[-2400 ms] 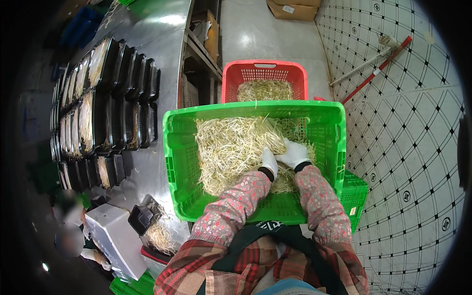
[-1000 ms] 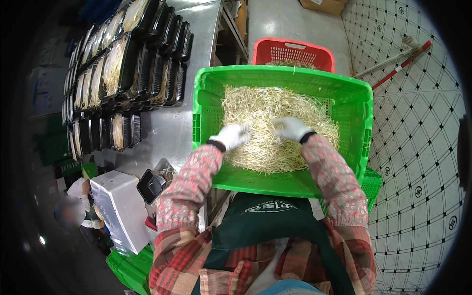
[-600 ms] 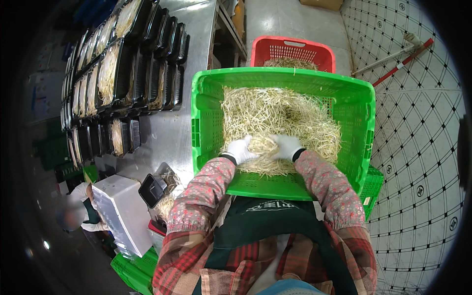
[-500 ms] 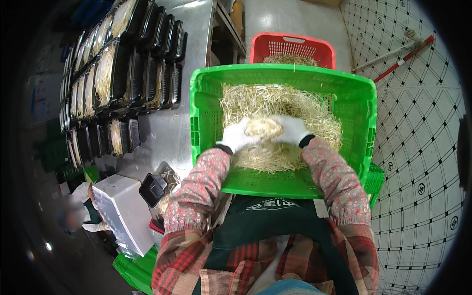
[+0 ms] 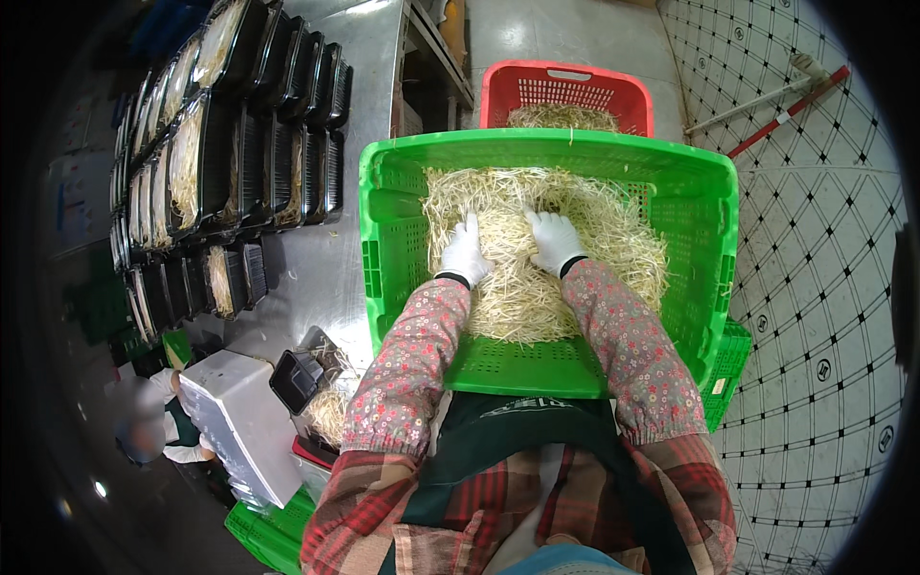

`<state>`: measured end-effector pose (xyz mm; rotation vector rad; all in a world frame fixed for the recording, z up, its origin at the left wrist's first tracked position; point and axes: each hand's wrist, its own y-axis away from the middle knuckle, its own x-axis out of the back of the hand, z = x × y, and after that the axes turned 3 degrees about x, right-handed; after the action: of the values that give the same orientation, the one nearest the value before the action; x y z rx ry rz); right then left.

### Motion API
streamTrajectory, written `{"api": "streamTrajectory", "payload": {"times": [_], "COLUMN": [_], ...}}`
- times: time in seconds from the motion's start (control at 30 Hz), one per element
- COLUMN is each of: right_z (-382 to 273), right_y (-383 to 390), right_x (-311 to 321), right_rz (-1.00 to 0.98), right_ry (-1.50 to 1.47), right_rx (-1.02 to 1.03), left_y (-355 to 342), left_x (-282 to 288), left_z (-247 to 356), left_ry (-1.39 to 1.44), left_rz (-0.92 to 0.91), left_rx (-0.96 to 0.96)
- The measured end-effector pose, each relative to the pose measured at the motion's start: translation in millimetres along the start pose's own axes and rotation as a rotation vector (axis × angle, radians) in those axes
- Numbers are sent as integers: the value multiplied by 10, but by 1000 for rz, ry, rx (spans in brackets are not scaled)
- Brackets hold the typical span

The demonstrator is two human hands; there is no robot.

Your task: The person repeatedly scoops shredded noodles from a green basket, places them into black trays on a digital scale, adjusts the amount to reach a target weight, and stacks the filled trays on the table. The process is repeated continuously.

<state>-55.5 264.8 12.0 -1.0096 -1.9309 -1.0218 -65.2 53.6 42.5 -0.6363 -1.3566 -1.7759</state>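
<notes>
A large green crate [image 5: 546,379] stands before me with a thick layer of bean sprouts [image 5: 522,311] in it. Both hands wear white gloves and rest on the sprouts, a short gap apart. My left hand [image 5: 465,253] lies on the left part of the heap, thumb out to the side and a finger stretched forward. My right hand [image 5: 556,242] mirrors it on the other side, its thumb and a forward finger spread. The other fingertips sink partly into the sprouts and are hidden. Loose sprouts lie between the hands; neither hand visibly grips a clump.
Beyond the crate stands a red basket [image 5: 567,75] with more sprouts. Stacked black trays of sprouts [image 5: 192,163] fill the metal table [image 5: 326,254] on the left. An empty black tray [image 5: 295,380] and a white box [image 5: 240,417] are lower left, near another person [image 5: 158,422].
Half a second ago both hands held a pale clump of sprouts between them over the heap. Now the hands are apart and down on the sprouts, and the clump is no longer held.
</notes>
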Motion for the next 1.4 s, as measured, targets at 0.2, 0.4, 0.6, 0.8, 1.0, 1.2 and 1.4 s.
{"api": "streamTrajectory", "payload": {"times": [0.2,0.4,0.6,0.8,1.0,1.2,1.4], "right_z": [460,122,-90,-148,-9,225,807], "right_y": [133,-126,-226,381,-65,115,179], "right_x": [110,794,794,371,228,79,770], "right_rz": [249,306,-133,-182,-71,1,20], "right_ry": [-124,-159,-210,44,-108,-155,-212], "right_rx": [109,109,-2,48,-49,98,-186], "left_y": [314,670,688,345,-281,0,404], "left_x": [165,325,62,132,296,186,410], "left_z": [-129,-121,-147,12,150,96,-122], "left_ry": [-123,-324,-244,-282,-229,-78,-229], "left_rz": [-31,112,183,66,-174,-82,74], "left_rx": [-164,-593,-412,-290,-192,-174,-443]}}
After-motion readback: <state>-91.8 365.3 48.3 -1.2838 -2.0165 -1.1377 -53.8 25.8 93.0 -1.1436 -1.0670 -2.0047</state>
